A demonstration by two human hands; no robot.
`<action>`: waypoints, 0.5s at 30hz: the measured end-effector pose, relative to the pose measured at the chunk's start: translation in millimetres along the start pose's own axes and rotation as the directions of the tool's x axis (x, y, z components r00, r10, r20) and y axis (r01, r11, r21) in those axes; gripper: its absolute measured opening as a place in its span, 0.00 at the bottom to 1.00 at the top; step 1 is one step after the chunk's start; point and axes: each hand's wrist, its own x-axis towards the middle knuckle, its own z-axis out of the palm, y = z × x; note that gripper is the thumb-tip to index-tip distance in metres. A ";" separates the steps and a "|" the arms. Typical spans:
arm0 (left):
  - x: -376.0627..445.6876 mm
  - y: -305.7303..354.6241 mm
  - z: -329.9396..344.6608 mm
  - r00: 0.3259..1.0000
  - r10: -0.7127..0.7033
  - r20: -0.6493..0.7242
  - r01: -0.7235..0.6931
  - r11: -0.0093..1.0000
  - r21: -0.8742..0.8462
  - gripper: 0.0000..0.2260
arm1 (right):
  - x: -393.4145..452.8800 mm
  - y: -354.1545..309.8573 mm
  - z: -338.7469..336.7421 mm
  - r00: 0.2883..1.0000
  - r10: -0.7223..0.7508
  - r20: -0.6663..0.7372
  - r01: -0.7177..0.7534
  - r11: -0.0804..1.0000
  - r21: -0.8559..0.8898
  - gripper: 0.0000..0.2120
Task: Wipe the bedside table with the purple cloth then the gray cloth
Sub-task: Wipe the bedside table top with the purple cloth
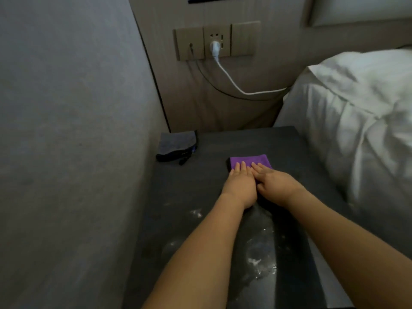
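The dark bedside table (pixel 225 141) fills the middle of the view. A folded purple cloth (pixel 250 161) lies flat on its far middle. My left hand (pixel 239 186) and my right hand (pixel 276 182) rest side by side on the cloth's near half, palms down and fingers stretched forward, pressing it onto the tabletop. A folded gray cloth (pixel 176 144) with a black edge lies untouched at the table's far left corner. White dusty smears (pixel 260 262) mark the near part of the top, between my forearms.
A gray wall (pixel 66 130) runs close along the table's left side. A bed with white bedding (pixel 356 121) borders the right side. Behind the table a socket panel (pixel 216 41) holds a white plug, and its cable (pixel 234 85) droops toward the bed.
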 end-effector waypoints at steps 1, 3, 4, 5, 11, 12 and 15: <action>8.4 10.3 -0.8 1.000 0.016 0.003 -0.016 1.000 0.006 0.29 | -1.4 13.2 -1.0 1.000 0.017 -0.008 -0.017 1.000 -0.002 0.28; 24.3 29.8 -2.0 0.999 0.040 0.008 -0.040 0.999 0.019 0.28 | -2.0 38.5 -1.9 0.999 0.041 -0.024 -0.041 0.999 -0.009 0.28; 31.9 38.6 -2.1 0.999 0.050 0.005 -0.050 0.998 0.024 0.28 | -1.7 50.1 -2.2 0.998 0.050 -0.032 -0.051 0.999 -0.011 0.28; 39.2 46.6 -1.9 0.998 0.062 -0.002 -0.062 0.998 0.028 0.28 | -1.4 60.7 -2.8 0.998 0.058 -0.039 -0.058 0.998 -0.012 0.28; 68.9 84.4 -4.5 0.993 0.120 -0.018 -0.119 0.992 0.045 0.28 | -6.6 106.0 -9.9 0.993 0.104 -0.064 -0.105 0.994 -0.013 0.28; 71.0 88.4 -4.5 0.992 0.127 -0.018 -0.126 0.991 0.045 0.28 | -8.1 109.7 -9.9 0.991 0.114 -0.066 -0.115 0.993 -0.014 0.28; 72.9 92.1 -5.1 0.990 0.137 -0.018 -0.136 0.990 0.048 0.28 | -10.8 110.0 -7.9 0.987 0.137 -0.082 -0.138 0.990 -0.005 0.28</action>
